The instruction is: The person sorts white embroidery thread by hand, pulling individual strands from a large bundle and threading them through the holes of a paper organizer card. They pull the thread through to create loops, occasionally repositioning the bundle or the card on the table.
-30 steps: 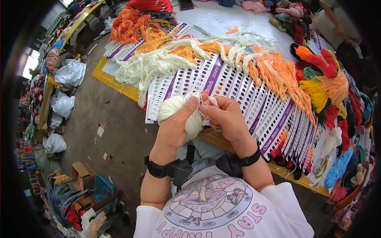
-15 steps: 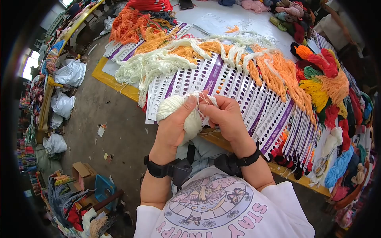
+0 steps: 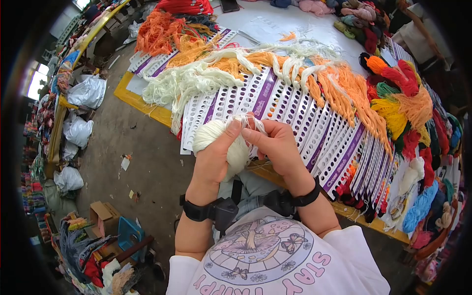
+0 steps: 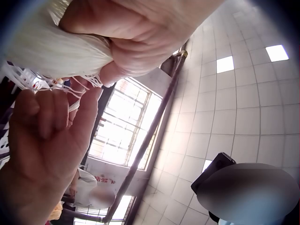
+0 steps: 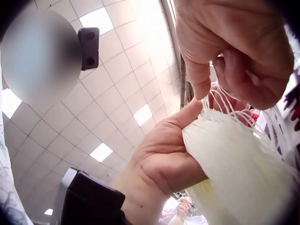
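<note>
A thick cream skein of thread (image 3: pixel 210 134) is gripped by my left hand (image 3: pixel 216 155), whose thumb lies along its near side. Several loose strands (image 5: pixel 224 101) rise from the skein's end. My right hand (image 3: pixel 280 145) pinches these strands between thumb and curled fingers, right beside the left fingertips. In the left wrist view, the strands (image 4: pixel 70 86) stretch between the skein and the right fingers. Both hands are close together in front of the table's edge. Behind them lie white and purple cards with rows of holes (image 3: pixel 287 105).
Cream thread bundles (image 3: pixel 167 86) and orange bundles (image 3: pixel 339 93) drape over the cards. The table has a yellow edge (image 3: pixel 152 109). Colourful yarn piles (image 3: pixel 398 108) stand at the right. White plastic bags (image 3: pixel 87 91) lie on the floor at left, with a cardboard box (image 3: pixel 104 216) nearer.
The skein and both hands have shifted very slightly left. My right thumb and fingers have moved a little closer to the left thumb, still pinching the strands.
</note>
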`<act>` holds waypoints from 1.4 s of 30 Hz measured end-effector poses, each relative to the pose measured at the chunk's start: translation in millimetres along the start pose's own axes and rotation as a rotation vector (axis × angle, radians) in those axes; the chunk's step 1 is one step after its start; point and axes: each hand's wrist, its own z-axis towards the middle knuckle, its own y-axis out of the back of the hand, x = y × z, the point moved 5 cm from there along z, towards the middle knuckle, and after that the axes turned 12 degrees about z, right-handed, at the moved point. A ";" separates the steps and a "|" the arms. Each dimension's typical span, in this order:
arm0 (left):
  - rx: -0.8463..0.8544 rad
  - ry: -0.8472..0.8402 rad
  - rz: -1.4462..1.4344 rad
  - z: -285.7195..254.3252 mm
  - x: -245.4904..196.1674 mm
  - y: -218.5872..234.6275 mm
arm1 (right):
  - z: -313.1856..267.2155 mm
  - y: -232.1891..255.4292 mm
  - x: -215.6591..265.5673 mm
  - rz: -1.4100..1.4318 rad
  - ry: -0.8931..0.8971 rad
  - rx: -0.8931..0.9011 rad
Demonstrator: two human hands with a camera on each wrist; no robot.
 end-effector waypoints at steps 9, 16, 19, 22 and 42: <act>-0.050 -0.024 -0.126 -0.3 -2.4 0.8 | -3.0 -0.6 2.6 0.078 0.041 -0.029; 0.044 -0.019 -0.112 0.5 -2.9 -3.5 | -7.6 -5.9 8.9 -0.088 0.116 -0.004; 0.026 -0.035 -0.115 0.8 -3.3 -3.6 | -7.5 -5.9 6.2 -0.034 0.101 -0.004; 0.027 -0.022 -0.109 1.5 -3.5 -3.2 | -5.9 -1.2 0.9 0.044 0.016 -0.026; 0.038 -0.008 -0.043 -6.2 -5.7 -11.1 | -1.8 -10.0 -4.0 0.147 -0.065 0.047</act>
